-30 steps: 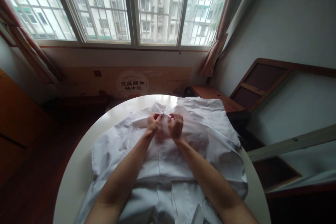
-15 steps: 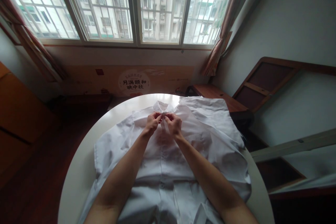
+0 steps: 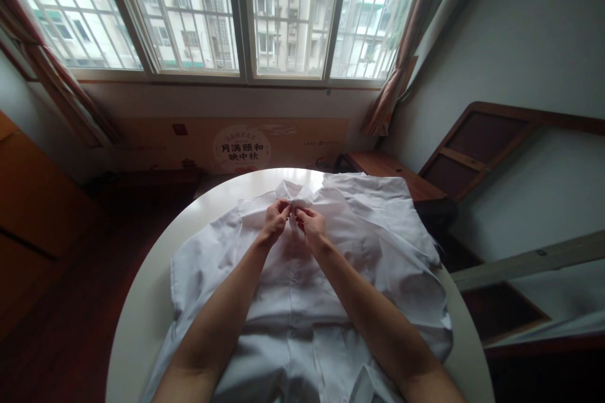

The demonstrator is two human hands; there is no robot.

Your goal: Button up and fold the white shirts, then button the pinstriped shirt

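A white button-up shirt (image 3: 269, 302) lies spread front side up, its collar (image 3: 289, 190) pointing to the far side. Just below the collar, my left hand (image 3: 276, 219) pinches the front opening from the left. My right hand (image 3: 310, 224) pinches the same placket from the right, its fingertips close to those of the left. Whether a button sits between the fingers is too small to tell. Down the middle of the shirt runs a row of buttons (image 3: 292, 332). A chest pocket shows on the right side.
The shirt rests on a round white table (image 3: 137, 327). More white cloth (image 3: 378, 192) lies at the table's far right. Beyond stand a wooden chair (image 3: 472, 145), a low brown bench (image 3: 378, 167) and a printed orange panel (image 3: 189, 145) under the barred window (image 3: 283, 19).
My right hand has shifted slightly down, and the pinched cloth just under the collar sits a little differently. The shirt otherwise lies as before.
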